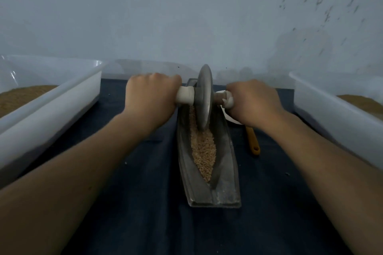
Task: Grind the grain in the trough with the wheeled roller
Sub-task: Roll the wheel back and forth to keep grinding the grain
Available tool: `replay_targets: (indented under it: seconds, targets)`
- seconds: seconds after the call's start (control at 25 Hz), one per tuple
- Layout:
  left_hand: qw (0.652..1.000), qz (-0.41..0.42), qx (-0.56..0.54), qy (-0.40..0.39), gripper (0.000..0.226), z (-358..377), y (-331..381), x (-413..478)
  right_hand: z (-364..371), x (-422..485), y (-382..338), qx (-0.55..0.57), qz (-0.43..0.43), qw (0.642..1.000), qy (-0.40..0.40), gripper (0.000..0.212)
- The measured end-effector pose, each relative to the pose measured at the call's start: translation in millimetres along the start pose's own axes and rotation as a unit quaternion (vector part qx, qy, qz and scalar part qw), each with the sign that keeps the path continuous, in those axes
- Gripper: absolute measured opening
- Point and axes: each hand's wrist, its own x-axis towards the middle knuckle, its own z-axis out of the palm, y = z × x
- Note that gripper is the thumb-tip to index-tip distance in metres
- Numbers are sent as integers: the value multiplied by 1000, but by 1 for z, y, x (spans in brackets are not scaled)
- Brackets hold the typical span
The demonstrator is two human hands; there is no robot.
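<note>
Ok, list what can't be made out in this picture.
Head view:
Roller handles: mostly wrapped by the left hand and right hand.
Trough far end: behind the wheel.
Orange-handled tool: its head mostly under the right hand.
Left bin, right bin: cut off by frame edges.

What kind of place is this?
Likely a simple grain-processing workbench: a metal trough of grain with a wheeled roller on a dark cloth, and white plastic bins on both sides holding brownish material, against a bare wall.
</note>
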Motion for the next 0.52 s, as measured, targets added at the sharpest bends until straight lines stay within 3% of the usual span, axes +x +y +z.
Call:
replay_targets:
  seconds: [0.08,0.16,0.24,0.32,0.36,0.44,0.52]
  targets:
    - [1000,-18,-22,-2,15,2,-2,0,-3,2,0,0,-14,1000,-5,15]
    - [983,-11,-105,-150,14,-4,-12,9,-22,5,2,10,-35,991,-131,14]
    - [912,49,-188,-362,20,-23,-23,18,-47,1,2,32,-46,946,-320,18]
    - [832,79,-240,-494,20,-37,-28,18,-60,-3,1,47,-53,911,-406,21]
    - [825,80,-242,-504,21,-38,-28,18,-58,-3,1,49,-54,915,-398,20]
    - [884,61,-188,-423,19,-30,-22,16,-43,-1,-1,37,-50,948,-313,15]
    - [976,24,-78,-201,16,-15,-10,12,-21,3,-3,20,-30,986,-164,12]
